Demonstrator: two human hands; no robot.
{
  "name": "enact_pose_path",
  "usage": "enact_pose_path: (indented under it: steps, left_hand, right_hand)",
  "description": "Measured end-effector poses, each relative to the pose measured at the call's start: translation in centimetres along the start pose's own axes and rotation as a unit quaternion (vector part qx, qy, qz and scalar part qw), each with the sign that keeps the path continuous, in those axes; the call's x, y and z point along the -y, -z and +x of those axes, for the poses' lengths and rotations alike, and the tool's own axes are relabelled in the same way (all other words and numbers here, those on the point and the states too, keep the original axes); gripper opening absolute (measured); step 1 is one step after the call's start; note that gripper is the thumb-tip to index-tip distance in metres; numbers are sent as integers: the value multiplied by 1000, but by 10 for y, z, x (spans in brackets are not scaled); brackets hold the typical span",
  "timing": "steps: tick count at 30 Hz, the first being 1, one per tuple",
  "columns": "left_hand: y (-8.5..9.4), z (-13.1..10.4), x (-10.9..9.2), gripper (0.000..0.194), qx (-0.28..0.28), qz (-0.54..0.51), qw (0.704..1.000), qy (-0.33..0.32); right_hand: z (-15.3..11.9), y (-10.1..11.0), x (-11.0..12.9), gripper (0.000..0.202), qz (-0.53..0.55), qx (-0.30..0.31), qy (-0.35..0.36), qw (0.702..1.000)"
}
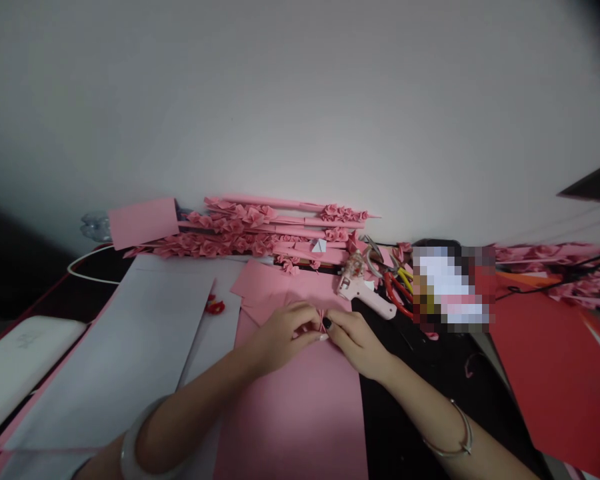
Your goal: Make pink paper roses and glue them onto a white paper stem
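Note:
Between my fingertips is a small piece of folded pink paper (321, 321), mostly covered by the fingers. My left hand (285, 333) pinches it from the left, thumb below and fingers curled above. From the right, my right hand (355, 339) grips the same piece, its dark-nailed thumb pressed against it. Both hands are above a large pink paper sheet (295, 413). Beyond them more pink paper pieces (265, 290) overlap. A pale pink glue gun (367, 293) lies just past my right hand.
Pink paper flowers on stems (230, 227) are piled along the wall. Red-handled pliers (397, 293) sit right of the glue gun. White sheets (115, 353) and red scissor-like handles (215, 305) lie left, with a white box-like object (25, 367) farther out. Red paper (565, 373) is at right.

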State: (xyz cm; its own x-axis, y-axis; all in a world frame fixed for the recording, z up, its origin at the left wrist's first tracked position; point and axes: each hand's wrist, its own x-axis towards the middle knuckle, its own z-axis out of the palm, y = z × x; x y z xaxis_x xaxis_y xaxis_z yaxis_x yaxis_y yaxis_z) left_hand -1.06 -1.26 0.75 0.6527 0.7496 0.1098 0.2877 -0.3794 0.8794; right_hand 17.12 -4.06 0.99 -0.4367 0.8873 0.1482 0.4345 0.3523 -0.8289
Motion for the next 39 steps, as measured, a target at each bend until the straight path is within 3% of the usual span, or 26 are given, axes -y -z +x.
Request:
enact_pose_path:
  steps: [12,25,33,39]
  left_hand:
    - [-1,1,4,10,3,-14,1000,-16]
    - [-1,0,8,11,-2,-24,999,-34]
    - [1,-1,4,4,2,-53,998,-41]
    - [3,-1,1,13,10,-52,998,-42]
  right_hand:
    - [0,1,-2,19,30,23,36,999]
    - [1,1,-4,17,15,38,10,999]
    - [-1,2,-3,17,28,31,31,999]
    - [-2,0,-3,18,12,32,40,999]
